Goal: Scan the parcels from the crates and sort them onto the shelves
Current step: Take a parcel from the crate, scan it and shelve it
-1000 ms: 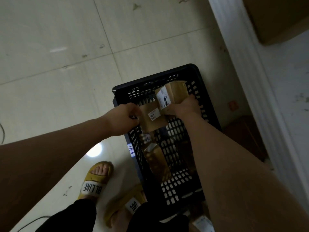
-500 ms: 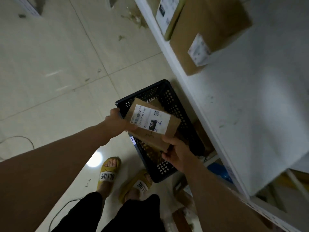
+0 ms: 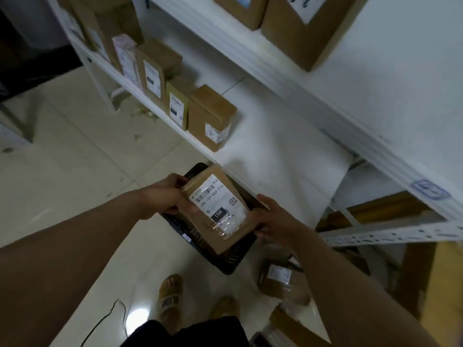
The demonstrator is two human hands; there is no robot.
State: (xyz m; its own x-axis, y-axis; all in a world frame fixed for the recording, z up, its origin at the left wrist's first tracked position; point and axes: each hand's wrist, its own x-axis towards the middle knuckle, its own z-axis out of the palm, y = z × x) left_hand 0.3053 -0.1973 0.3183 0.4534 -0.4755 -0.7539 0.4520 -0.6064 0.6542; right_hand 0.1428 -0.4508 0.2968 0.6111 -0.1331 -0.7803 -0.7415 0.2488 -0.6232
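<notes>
White metal shelves (image 3: 275, 151) on my right, tiled floor, black crate (image 3: 233, 261) down by my feet. The parcel (image 3: 218, 209) is just above the crate, label up. My left hand (image 3: 165, 194) grips its top-left edge and my right hand (image 3: 273, 219) holds the lower right side. It's flat taped cardboard, so probably light and stiff. The tape looks slick, so I'd hold the edges, not the glossy face.

We stood in a parcel storeroom. White metal shelving (image 3: 275, 78) across the upper right held rows of labelled cardboard boxes (image 3: 211, 118). A black crate (image 3: 225, 261) sat on the tiled floor (image 3: 75, 171).
</notes>
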